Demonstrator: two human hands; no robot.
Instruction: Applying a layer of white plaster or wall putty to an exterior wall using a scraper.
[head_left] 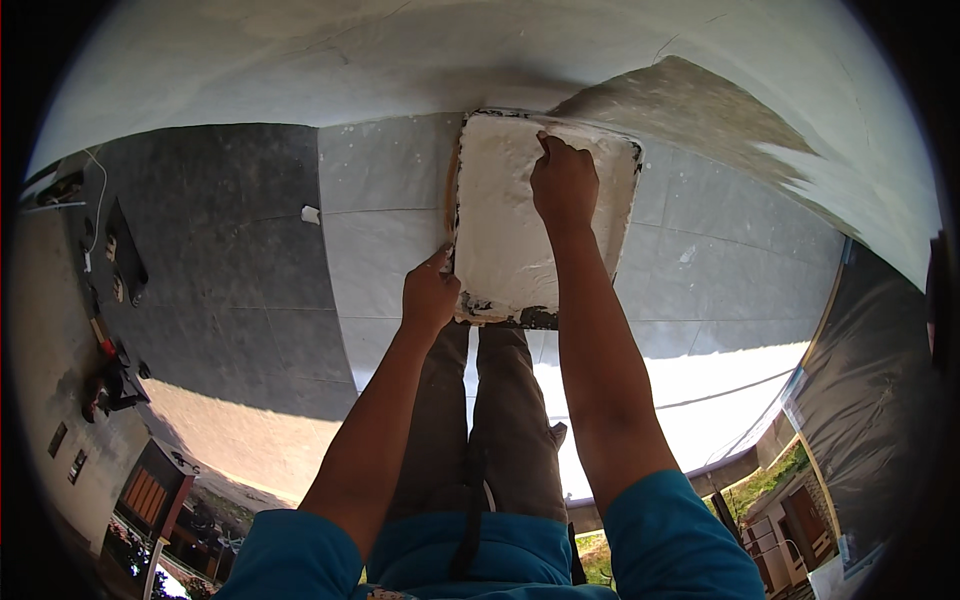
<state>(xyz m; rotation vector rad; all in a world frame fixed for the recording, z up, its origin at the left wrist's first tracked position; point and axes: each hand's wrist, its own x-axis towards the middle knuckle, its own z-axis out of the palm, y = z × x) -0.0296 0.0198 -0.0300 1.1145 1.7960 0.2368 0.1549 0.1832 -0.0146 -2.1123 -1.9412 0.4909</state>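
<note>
In front of my legs a rectangular board (505,205) is coated with white paste, its dark rim showing through at the corners and lower edge. My left hand (430,298) is closed on the board's left edge, lower down. Over the upper right part of the board, my right hand (566,188) is closed, with one finger reaching toward the far edge. What that hand grips, if anything, is hidden. Beyond the board's far edge, a pale wall (420,70) carries a darker grey patch (690,105) with streaky white edges.
Grey sheeting (385,170) covers the floor, with a darker sheet (220,230) at left and a small white piece (311,214) on it. Cables and tools (118,255) lie far left. Black plastic (860,370) hangs at right. Sunlight crosses the floor near my legs.
</note>
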